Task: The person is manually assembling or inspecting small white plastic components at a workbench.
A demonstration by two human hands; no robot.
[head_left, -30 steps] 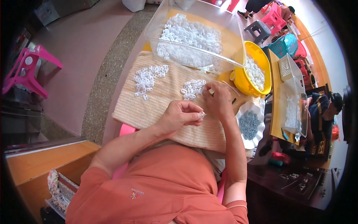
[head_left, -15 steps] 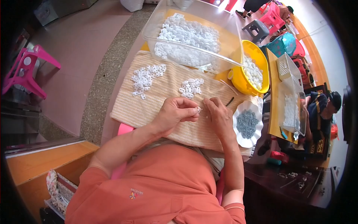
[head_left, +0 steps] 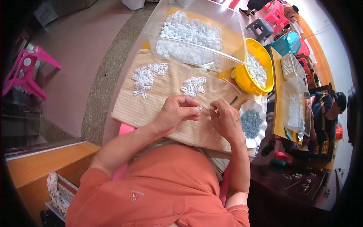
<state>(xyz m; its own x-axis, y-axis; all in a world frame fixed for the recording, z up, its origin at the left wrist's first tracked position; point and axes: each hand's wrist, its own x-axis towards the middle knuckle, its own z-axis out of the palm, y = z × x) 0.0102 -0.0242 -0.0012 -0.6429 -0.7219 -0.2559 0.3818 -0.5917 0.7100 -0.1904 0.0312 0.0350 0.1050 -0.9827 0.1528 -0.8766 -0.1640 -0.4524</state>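
- A small white clip [head_left: 200,109] sits pinched in the fingertips of the left hand [head_left: 177,113], over the middle of the mat [head_left: 159,102], toward its near edge.
- The right hand [head_left: 226,120] is just beside it, fingers curled and closed on something thin; what it is cannot be told.
- On the mat's far side lie two loose piles of white clips: a small one [head_left: 193,86] near the hands, a larger one [head_left: 146,77] toward the far left corner.
- A thin dark stick [head_left: 233,100] lies at the mat's right edge.
- Beyond the far edge stands a clear tub [head_left: 227,34] of white clips, beside it a yellow bowl [head_left: 264,60] with more.
- Right of the mat, a white fluted dish [head_left: 261,113] holds small grey parts.
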